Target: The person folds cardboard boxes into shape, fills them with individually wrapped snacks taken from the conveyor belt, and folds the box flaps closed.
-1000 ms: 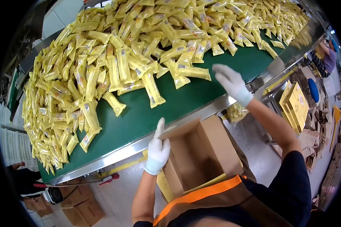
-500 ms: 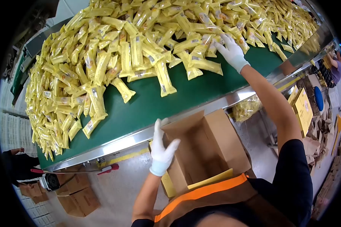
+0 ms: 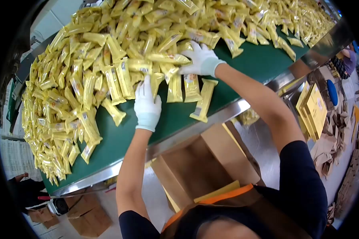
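A large heap of yellow wrapped packets [image 3: 79, 79] lies on the green belt [image 3: 167, 115]. My left hand [image 3: 147, 104], in a white glove, rests at the heap's front edge, its fingers apart and touching packets. To its right, my right hand [image 3: 201, 59], also gloved, lies spread against packets in the heap, its fingertips partly among them. A few packets lie in front of it, one [image 3: 204, 100] apart near the belt's edge. Below the belt, against my apron, stands an open cardboard box [image 3: 230, 153]; its visible inside holds no packets.
A metal rail [image 3: 237, 109] edges the belt. Stacked yellow cartons [image 3: 312, 107] and a blue round object [image 3: 332, 92] stand to the right, near brown paper. Brown boxes [image 3: 87, 215] sit on the floor at lower left. Other people appear at the far right [image 3: 347, 61] and left [image 3: 26, 191].
My left hand has moved from the box up to the packets. My right hand has shifted left along the heap, and some packets at the front edge have moved.
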Tool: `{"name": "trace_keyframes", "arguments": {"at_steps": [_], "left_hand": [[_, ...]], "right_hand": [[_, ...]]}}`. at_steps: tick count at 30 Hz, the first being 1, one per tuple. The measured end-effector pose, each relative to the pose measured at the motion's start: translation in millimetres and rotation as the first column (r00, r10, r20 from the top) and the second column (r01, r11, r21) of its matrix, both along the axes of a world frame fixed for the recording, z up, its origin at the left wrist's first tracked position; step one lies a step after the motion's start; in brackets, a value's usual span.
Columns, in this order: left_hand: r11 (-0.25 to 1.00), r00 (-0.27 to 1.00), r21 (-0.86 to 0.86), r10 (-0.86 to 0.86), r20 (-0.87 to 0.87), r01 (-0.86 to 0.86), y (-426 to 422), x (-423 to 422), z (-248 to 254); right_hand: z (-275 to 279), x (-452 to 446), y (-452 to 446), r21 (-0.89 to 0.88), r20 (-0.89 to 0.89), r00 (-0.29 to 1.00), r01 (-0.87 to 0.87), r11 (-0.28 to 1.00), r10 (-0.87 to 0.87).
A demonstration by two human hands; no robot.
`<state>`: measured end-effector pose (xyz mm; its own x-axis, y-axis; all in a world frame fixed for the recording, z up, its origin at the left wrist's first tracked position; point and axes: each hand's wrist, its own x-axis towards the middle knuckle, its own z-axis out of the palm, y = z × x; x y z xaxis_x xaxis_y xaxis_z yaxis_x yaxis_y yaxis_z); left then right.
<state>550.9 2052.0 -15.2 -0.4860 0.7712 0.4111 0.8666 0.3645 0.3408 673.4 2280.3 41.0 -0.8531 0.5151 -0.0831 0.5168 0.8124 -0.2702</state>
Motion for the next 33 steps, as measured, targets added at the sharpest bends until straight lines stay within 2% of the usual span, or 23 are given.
{"name": "trace_keyframes", "arguments": {"at_steps": [2,3,5,6,7,9,11,13,15,17,18,19,20,21,22,23,24,25,26,27,29,30,33], "left_hand": [[0.998,0.997,-0.051,-0.045,-0.067,0.042,-21,3,11],[0.997,1.000,-0.081,-0.016,-0.005,0.015,-34,5,15],[0.990,0.992,-0.136,0.045,0.118,-0.029,-65,7,23],[0.997,0.997,-0.076,0.018,0.076,-0.012,-78,3,22],[0.998,0.986,-0.063,0.023,0.163,-0.013,-91,2,24],[1.000,0.927,0.013,0.015,0.374,-0.022,-102,8,36],[0.998,0.878,-0.042,-0.028,0.479,0.055,-77,25,71],[0.978,0.913,-0.064,-0.163,0.375,0.201,-30,39,90],[0.960,0.921,-0.177,-0.143,0.363,0.219,20,37,71],[0.864,0.990,-0.501,0.033,0.140,0.042,55,50,72],[0.941,0.998,-0.335,-0.017,0.061,0.036,55,45,58],[0.909,0.994,-0.411,-0.028,0.103,0.068,49,32,50],[0.866,0.989,-0.490,-0.034,0.146,0.102,37,29,63],[0.814,0.982,-0.564,-0.034,0.187,0.135,22,24,71],[0.818,0.976,-0.536,-0.138,0.170,0.209,-3,9,63],[0.754,0.963,-0.612,-0.105,0.247,0.239,-21,6,80],[0.746,0.956,-0.611,-0.128,0.262,0.267,-39,-1,83],[0.737,0.949,-0.610,-0.146,0.279,0.292,-53,-6,85],[0.708,0.949,-0.657,-0.060,0.310,0.260,-55,-1,98],[0.729,0.942,-0.634,-0.046,0.332,0.259,-57,-1,97],[0.810,0.954,-0.528,-0.120,0.276,0.255,-56,-3,80],[0.823,0.964,-0.504,-0.197,0.177,0.261,-54,-2,74],[0.791,0.981,-0.582,-0.167,0.094,0.190,-47,8,62]], "right_hand": [[-7,10,0,0.051,-0.008,0.994,-0.112,0.992,0.113],[-4,19,4,0.020,-0.009,0.986,-0.164,0.986,0.164],[8,35,17,-0.077,-0.008,0.990,-0.140,0.987,0.140],[6,48,18,0.014,-0.187,0.976,-0.107,0.994,0.108],[-8,60,24,0.170,-0.483,0.860,-0.094,0.981,0.166],[12,98,13,-0.063,-0.561,0.814,-0.221,0.973,0.148],[11,134,-8,-0.256,-0.263,0.911,-0.382,0.888,0.317],[-5,153,-42,0.091,-0.159,0.869,-0.460,0.883,0.469],[-29,159,-46,0.183,-0.289,0.836,-0.430,0.884,0.467],[-27,164,-47,0.216,-0.299,0.822,-0.437,0.873,0.485],[-22,171,-44,0.199,-0.285,0.814,-0.465,0.862,0.505],[-17,177,-41,0.177,-0.277,0.807,-0.491,0.853,0.521],[-5,181,-36,0.095,-0.202,0.850,-0.478,0.873,0.487],[0,181,-31,0.093,-0.218,0.867,-0.439,0.894,0.449],[9,176,-27,0.115,-0.273,0.844,-0.448,0.887,0.461],[20,166,-25,0.136,-0.331,0.819,-0.450,0.883,0.469],[30,151,-25,0.252,-0.374,0.741,-0.497,0.831,0.557],[31,132,-23,0.406,-0.301,0.686,-0.536,0.740,0.662],[15,111,-15,0.455,-0.252,0.662,-0.562,0.690,0.706],[8,92,-16,0.505,-0.197,0.635,-0.587,0.632,0.747],[11,74,-26,0.351,0.030,0.768,-0.607,0.713,0.640],[16,69,-30,0.277,0.165,0.800,-0.598,0.752,0.576],[5,92,-45,0.122,0.042,0.889,-0.458,0.881,0.457]]}}
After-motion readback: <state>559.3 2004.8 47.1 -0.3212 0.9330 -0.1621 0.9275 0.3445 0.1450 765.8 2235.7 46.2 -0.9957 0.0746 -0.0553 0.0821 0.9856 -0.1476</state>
